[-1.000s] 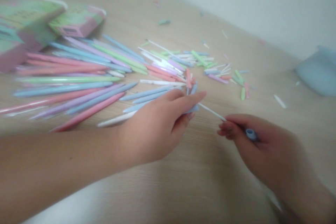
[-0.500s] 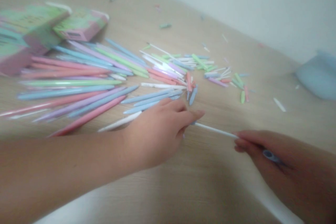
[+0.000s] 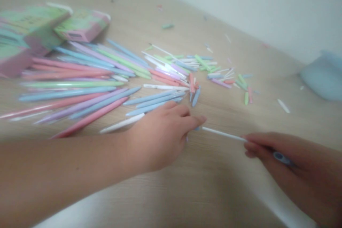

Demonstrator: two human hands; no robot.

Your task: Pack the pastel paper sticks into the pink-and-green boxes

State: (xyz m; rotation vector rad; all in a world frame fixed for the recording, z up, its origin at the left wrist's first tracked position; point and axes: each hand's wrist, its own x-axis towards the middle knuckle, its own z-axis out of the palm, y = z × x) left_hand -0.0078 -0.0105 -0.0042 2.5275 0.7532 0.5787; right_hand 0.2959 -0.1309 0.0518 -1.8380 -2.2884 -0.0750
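My left hand (image 3: 162, 139) is closed over a light-blue pen part (image 3: 197, 128), of which only a small end shows beyond the fingers. Between thumb and fingers, my right hand (image 3: 291, 167) pinches a thin white pen refill (image 3: 224, 134) that points left. A narrow gap lies between the refill's tip and the blue part. A blue hollow tube end (image 3: 279, 156) also shows within my right hand, the rest of it hidden. Just beyond my left hand lie several blue pen barrels (image 3: 157, 97), and a white barrel (image 3: 123, 124) is beside its wrist.
Coloured pen barrels (image 3: 80, 74) are spread over the left of the wooden table (image 3: 187, 192). Short pen pieces and refills (image 3: 197, 62) lie in piles farther right. Green and pink boxes (image 3: 82, 25) stand at the back left. A light-blue bag-like object (image 3: 323, 76) is at the right.
My right hand has moved slightly right with the refill, and its tip has come away from the blue part at my left hand. My left hand is nearly still.
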